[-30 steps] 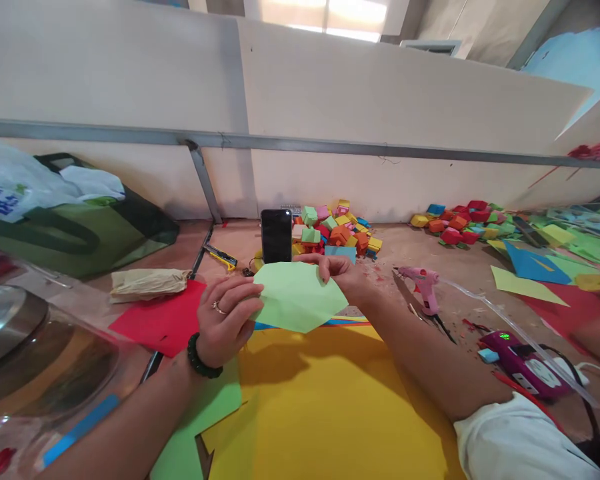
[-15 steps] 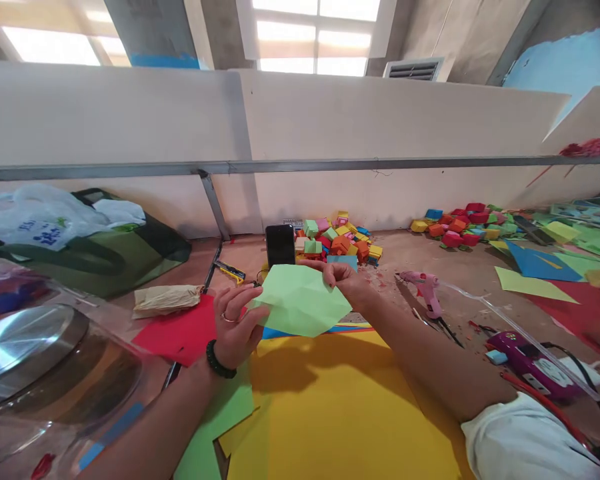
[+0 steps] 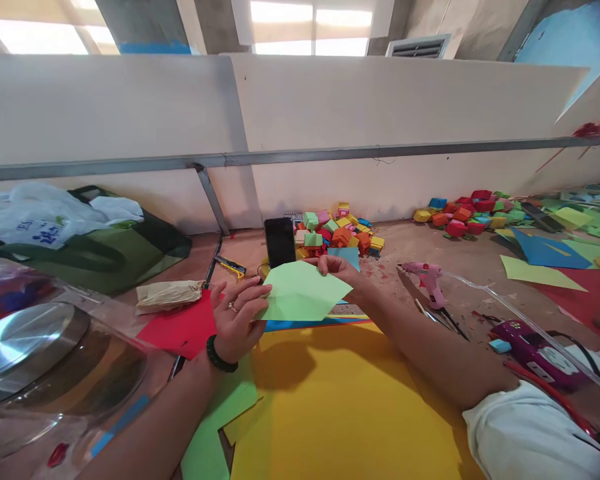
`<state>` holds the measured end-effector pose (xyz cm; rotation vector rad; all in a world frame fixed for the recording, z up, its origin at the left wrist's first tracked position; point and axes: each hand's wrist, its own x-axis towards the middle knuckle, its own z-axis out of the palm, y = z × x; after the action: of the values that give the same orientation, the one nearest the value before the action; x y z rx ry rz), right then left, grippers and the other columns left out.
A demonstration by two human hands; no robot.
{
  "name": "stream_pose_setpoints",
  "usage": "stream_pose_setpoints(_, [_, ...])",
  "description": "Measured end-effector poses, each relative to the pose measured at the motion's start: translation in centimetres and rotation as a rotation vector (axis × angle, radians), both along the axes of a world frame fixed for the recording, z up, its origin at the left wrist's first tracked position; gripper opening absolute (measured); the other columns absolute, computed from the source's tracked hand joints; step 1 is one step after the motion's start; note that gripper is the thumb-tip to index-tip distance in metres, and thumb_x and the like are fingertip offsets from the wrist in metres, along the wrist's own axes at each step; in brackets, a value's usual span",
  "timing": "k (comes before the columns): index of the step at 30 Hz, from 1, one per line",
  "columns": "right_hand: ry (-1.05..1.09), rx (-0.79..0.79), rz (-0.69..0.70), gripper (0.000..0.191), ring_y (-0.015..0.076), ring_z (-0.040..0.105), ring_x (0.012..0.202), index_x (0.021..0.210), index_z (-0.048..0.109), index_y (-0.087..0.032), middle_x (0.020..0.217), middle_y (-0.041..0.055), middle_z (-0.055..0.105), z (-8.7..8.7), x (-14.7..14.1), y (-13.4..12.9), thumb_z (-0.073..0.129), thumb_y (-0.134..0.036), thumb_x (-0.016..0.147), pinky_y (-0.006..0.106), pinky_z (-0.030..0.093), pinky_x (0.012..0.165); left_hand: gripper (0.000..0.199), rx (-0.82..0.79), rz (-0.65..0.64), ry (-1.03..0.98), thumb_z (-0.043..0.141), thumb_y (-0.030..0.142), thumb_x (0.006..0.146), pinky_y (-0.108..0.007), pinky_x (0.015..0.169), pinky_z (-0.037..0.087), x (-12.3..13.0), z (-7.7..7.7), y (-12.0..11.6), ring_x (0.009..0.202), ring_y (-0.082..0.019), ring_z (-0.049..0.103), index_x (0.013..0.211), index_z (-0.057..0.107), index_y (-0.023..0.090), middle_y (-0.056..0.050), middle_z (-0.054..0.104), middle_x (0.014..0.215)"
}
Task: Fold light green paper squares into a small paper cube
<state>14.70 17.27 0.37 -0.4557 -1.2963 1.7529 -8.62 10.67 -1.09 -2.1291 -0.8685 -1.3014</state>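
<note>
A light green sheet of paper (image 3: 305,293) with several angled edges is held up between my two hands. My left hand (image 3: 240,313), with a ring and a dark bead bracelet, pinches its left edge between thumb and fingers. The fingers of my right hand (image 3: 337,270) are closed on its upper right edge. Below the sheet lies a large yellow sheet of paper (image 3: 350,400), with blue paper (image 3: 300,325) showing at its far edge. A dark phone (image 3: 280,243) stands upright just behind the green paper.
Folded paper pieces (image 3: 337,233) are heaped behind the phone. A pink glue gun (image 3: 430,280) and a purple power strip (image 3: 535,350) lie to the right. A yellow cutter (image 3: 230,267), red paper (image 3: 180,333) and a clear container with a metal lid (image 3: 35,347) are leftward.
The green paper has tilted, so its lower edge sits higher and it looks flatter. Both hands keep hold of it. The camera view has shifted slightly.
</note>
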Motion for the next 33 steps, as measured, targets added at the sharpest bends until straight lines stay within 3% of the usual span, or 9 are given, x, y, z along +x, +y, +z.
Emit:
stream_pose_setpoints(7, [-0.050,0.046,0.006,0.039,0.0154,0.065,0.078,0.057,0.051,-0.017,0.114,0.0105,0.067,-1.3,-0.5,-0.1,0.086,-0.035,0.056,0.025,0.051,0.063,0.011,-0.051,-0.003,0.026,0.051,0.014,0.079,-0.044,0.101,0.030,0.5,0.5,-0.9,0.091,-0.021,0.069,0.080,0.053,0.025,0.001,0.076,0.085])
stream_pose_setpoints(12, [-0.165,0.245,-0.007,0.039,0.0236,0.058,0.112,0.082,0.064,-0.019,0.129,0.0119,0.057,-1.9,0.6,1.2,0.084,-0.041,0.057,0.034,0.048,0.089,0.009,-0.130,-0.036,-0.012,0.052,0.016,0.079,-0.041,0.096,0.036,0.6,1.1,-1.1,0.080,-0.018,0.070,0.082,0.057,0.023,-0.001,0.076,0.085])
stream_pose_setpoints(15, [-0.257,0.422,0.043,0.063,0.0266,0.043,0.131,0.115,0.062,-0.022,0.137,0.0108,0.050,0.2,2.6,1.3,0.083,-0.042,0.059,0.037,0.037,0.105,0.009,-0.400,-0.060,-0.147,0.056,0.020,0.080,-0.033,0.079,0.047,0.8,2.0,-1.2,0.074,-0.017,0.068,0.084,0.063,0.021,-0.002,0.074,0.081])
stream_pose_setpoints(17, [-0.292,0.478,0.055,0.063,0.0251,0.039,0.134,0.125,0.058,-0.024,0.138,0.0072,0.051,2.4,3.7,0.4,0.076,-0.043,0.068,0.036,0.031,0.110,0.012,-0.704,-0.101,-0.268,0.057,0.026,0.079,-0.028,0.064,0.048,0.9,2.8,-1.2,0.070,-0.017,0.065,0.079,0.067,0.019,-0.003,0.072,0.075])
stream_pose_setpoints(21, [-0.455,0.601,0.091,0.056,0.0257,0.055,0.118,0.123,0.061,-0.025,0.124,0.0059,0.062,5.9,3.8,-2.9,0.070,-0.048,0.072,0.037,0.042,0.100,0.022,-1.305,-0.235,-0.361,0.061,0.035,0.071,-0.023,0.050,0.044,1.3,3.9,-1.4,0.059,-0.014,0.057,0.074,0.068,0.015,-0.002,0.066,0.067])
stream_pose_setpoints(25, [-0.771,0.702,0.075,0.040,0.0165,0.063,0.076,0.111,0.068,-0.020,0.089,0.0031,0.070,6.1,1.9,-4.5,0.070,-0.032,0.072,0.026,0.049,0.066,0.027,-1.687,-0.293,-0.321,0.066,0.035,0.064,-0.019,0.044,0.036,1.9,3.9,-1.4,0.047,-0.009,0.046,0.081,0.067,0.014,0.003,0.056,0.058])
stream_pose_setpoints(27, [-0.957,0.722,0.097,0.026,0.0108,0.055,0.061,0.098,0.073,-0.016,0.071,-0.0009,0.065,5.4,1.2,-4.0,0.064,-0.020,0.074,0.021,0.040,0.053,0.029,-1.763,-0.312,-0.281,0.068,0.037,0.062,-0.019,0.043,0.034,2.1,3.4,-1.3,0.046,-0.008,0.043,0.080,0.065,0.014,0.003,0.053,0.056])
stream_pose_setpoints(29, [-1.097,0.674,0.247,0.019,0.0075,0.045,0.052,0.087,0.073,-0.013,0.058,-0.0045,0.055,4.5,0.9,-3.1,0.060,-0.016,0.074,0.020,0.032,0.048,0.029,-1.790,-0.324,-0.206,0.067,0.041,0.063,-0.019,0.043,0.032,2.3,2.7,-1.1,0.046,-0.008,0.042,0.074,0.064,0.014,0.003,0.052,0.055])
stream_pose_setpoints(33, [-1.253,0.574,0.499,0.010,0.0069,0.041,0.052,0.075,0.067,-0.011,0.056,-0.0055,0.049,2.9,1.0,-2.6,0.064,-0.020,0.070,0.020,0.028,0.047,0.030,-1.762,-0.262,0.007,0.059,0.044,0.069,-0.020,0.043,0.030,2.8,0.6,-0.7,0.045,-0.009,0.042,0.068,0.063,0.014,0.003,0.049,0.052])
